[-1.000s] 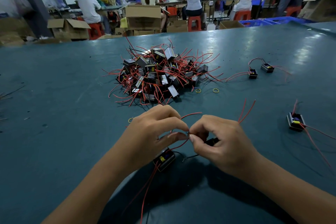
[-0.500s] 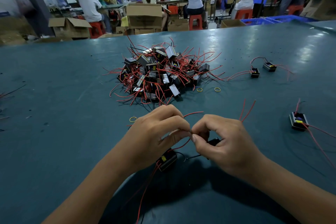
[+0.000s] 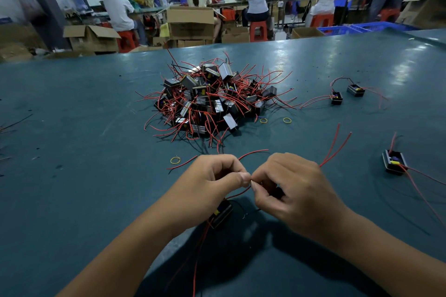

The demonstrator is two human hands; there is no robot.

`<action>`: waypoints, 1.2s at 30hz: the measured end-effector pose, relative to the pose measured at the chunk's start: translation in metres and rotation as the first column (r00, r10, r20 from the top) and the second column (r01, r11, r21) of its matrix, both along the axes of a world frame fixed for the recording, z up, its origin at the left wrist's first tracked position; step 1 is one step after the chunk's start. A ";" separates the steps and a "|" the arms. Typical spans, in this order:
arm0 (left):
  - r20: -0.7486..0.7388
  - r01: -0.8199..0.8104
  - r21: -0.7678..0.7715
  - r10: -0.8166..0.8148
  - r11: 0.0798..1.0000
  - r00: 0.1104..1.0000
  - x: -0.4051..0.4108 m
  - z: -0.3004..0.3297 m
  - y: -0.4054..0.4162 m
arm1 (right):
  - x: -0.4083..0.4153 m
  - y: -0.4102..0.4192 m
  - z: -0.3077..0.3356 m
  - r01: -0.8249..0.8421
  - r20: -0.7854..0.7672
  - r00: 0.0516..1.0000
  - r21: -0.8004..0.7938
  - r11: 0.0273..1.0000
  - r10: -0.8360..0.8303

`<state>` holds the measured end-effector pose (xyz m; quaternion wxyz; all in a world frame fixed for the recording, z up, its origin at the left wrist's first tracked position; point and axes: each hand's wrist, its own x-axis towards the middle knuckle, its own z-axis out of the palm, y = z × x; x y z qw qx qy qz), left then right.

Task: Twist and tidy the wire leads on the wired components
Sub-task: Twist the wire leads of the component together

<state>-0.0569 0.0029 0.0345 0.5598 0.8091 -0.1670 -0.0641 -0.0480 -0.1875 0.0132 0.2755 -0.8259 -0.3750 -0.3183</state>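
Note:
My left hand [image 3: 212, 183] and my right hand [image 3: 294, 190] meet fingertip to fingertip above the table, both pinching thin red wire leads [image 3: 241, 193] between thumb and forefinger. A small black component [image 3: 221, 214] with a yellow part hangs just below my left hand, its red wires trailing toward me. Two more red leads [image 3: 335, 147] stick up past my right hand. A second component under my right palm is mostly hidden. A large pile of black components with red wires [image 3: 212, 101] lies farther back at the centre.
The teal table [image 3: 72, 176] carries single components at the right [image 3: 394, 164] and far right [image 3: 337, 98], [image 3: 355, 90]. Yellow rubber bands lie near the pile [image 3: 287, 120], [image 3: 175, 160]. Several people sit at benches among cardboard boxes [image 3: 190, 21] beyond the far edge.
Both hands have lifted slightly and pressed closer together at the fingertips, still working the same leads. The component under my left hand has shifted a little.

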 end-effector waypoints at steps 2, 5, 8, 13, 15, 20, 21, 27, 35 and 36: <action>-0.092 -0.022 -0.048 0.018 0.999 0.996 0.000 0.000 -0.002 | 0.000 0.001 0.000 0.015 0.049 0.999 -0.033 0.999 -0.014; -0.261 -0.042 -0.160 -0.001 0.986 0.965 0.000 -0.001 -0.003 | 0.000 0.001 0.001 0.027 0.092 0.996 -0.065 0.998 -0.021; -0.328 -0.039 -0.215 -0.034 0.976 0.944 0.000 -0.001 -0.005 | 0.000 0.002 -0.001 0.013 0.043 0.999 -0.053 0.999 -0.010; -0.086 -0.032 -0.052 0.027 0.998 0.996 0.004 -0.006 -0.001 | 0.000 -0.001 -0.005 -0.022 -0.277 0.958 0.178 0.984 0.072; 0.137 -0.028 0.042 0.023 0.999 0.990 0.006 -0.006 0.005 | 0.002 -0.002 -0.005 -0.018 -0.310 0.947 0.214 0.977 0.086; 0.480 -0.012 0.220 -0.098 0.975 0.872 0.008 -0.005 0.014 | 0.001 -0.001 -0.006 -0.025 -0.334 0.936 0.242 0.970 0.107; 0.502 -0.006 0.229 -0.113 0.973 0.857 0.009 -0.006 0.014 | 0.001 -0.001 -0.006 -0.030 -0.336 0.935 0.243 0.970 0.113; 0.612 -0.031 0.281 -0.154 0.959 0.776 0.012 -0.009 0.015 | -0.001 0.000 -0.004 -0.061 -0.349 0.926 0.248 0.967 0.148; 0.714 -0.077 0.330 -0.195 0.941 0.672 0.012 -0.009 0.013 | -0.004 -0.001 -0.004 -0.077 -0.366 0.914 0.271 0.960 0.177; 0.719 -0.081 0.332 -0.197 0.940 0.666 0.012 -0.009 0.013 | -0.004 -0.001 -0.004 -0.077 -0.367 0.913 0.271 0.960 0.177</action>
